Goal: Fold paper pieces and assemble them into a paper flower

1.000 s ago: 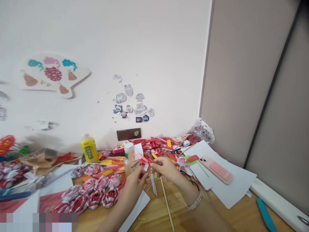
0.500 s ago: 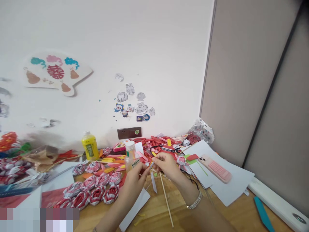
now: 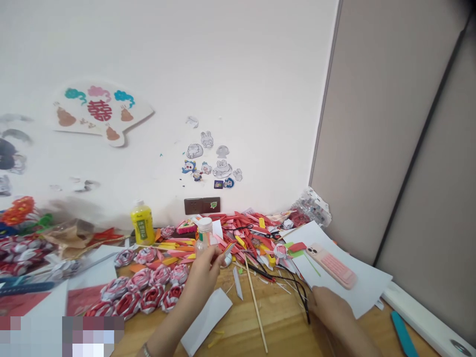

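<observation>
My left hand point(image 3: 208, 265) is closed in a pinch on a small folded paper piece point(image 3: 229, 247) with coloured edges, held above the pile of paper strips. Low on the right, my right hand point(image 3: 330, 310) is beside a black cable point(image 3: 302, 290) and the corner of a white paper sheet point(image 3: 359, 292). Its fingers point down and are mostly hidden, so whether they hold anything does not show. Between the hands a thin wooden stick point(image 3: 256, 307) lies on the wooden table point(image 3: 238, 332). A white paper strip point(image 3: 208, 320) lies under my left forearm.
Several rolled paper roses point(image 3: 150, 297) lie left of my left arm. Behind stand a yellow bottle point(image 3: 142, 223) and a clear white-capped bottle point(image 3: 204, 233). Red and pink folded strips point(image 3: 238, 223) pile along the wall. A pink phone point(image 3: 332, 265) rests on paper at right.
My right hand has left my left hand and moved down and right toward the table edge. My left hand keeps the folded paper piece. The view has shifted slightly.
</observation>
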Action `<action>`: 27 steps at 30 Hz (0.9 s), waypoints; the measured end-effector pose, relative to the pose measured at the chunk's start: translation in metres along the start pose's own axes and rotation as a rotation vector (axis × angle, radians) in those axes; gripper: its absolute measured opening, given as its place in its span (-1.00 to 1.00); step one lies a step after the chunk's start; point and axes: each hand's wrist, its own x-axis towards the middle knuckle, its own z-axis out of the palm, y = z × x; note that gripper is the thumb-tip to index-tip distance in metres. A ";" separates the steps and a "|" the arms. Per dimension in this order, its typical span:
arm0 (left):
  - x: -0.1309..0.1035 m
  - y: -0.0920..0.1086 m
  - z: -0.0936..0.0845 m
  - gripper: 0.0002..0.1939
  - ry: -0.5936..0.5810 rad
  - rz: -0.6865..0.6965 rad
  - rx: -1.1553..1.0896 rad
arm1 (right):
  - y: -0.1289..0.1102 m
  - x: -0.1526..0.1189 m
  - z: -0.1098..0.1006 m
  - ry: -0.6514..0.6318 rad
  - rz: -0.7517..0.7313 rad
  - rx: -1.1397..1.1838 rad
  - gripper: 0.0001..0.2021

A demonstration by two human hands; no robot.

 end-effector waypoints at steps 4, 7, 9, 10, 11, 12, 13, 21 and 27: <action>0.000 0.000 0.000 -0.81 -0.028 -0.026 -0.165 | 0.007 0.003 0.026 0.069 -0.059 0.105 -0.74; 0.000 0.006 -0.001 -0.79 -0.063 -0.035 -0.221 | 0.005 0.010 0.032 0.113 -0.085 0.142 -0.77; 0.000 0.010 -0.002 -0.78 -0.096 -0.049 -0.270 | 0.005 0.015 0.034 0.103 -0.075 0.150 -0.78; 0.000 0.012 -0.002 -0.77 -0.107 -0.056 -0.292 | 0.006 0.016 0.034 0.095 -0.063 0.144 -0.79; 0.001 0.012 -0.003 -0.76 -0.114 -0.062 -0.309 | 0.007 0.017 0.034 0.091 -0.049 0.130 -0.81; 0.001 0.012 -0.004 -0.76 -0.115 -0.065 -0.322 | 0.007 0.016 0.033 0.091 -0.034 0.110 -0.83; 0.002 0.012 -0.004 -0.76 -0.112 -0.068 -0.333 | 0.007 0.015 0.033 0.095 -0.017 0.090 -0.82; 0.002 0.011 -0.004 -0.74 -0.133 -0.108 -0.371 | -0.003 0.008 0.030 0.030 0.155 0.063 -0.72; 0.002 0.010 -0.004 -0.66 -0.181 -0.177 -0.396 | -0.005 0.006 0.023 0.054 0.102 0.103 -0.72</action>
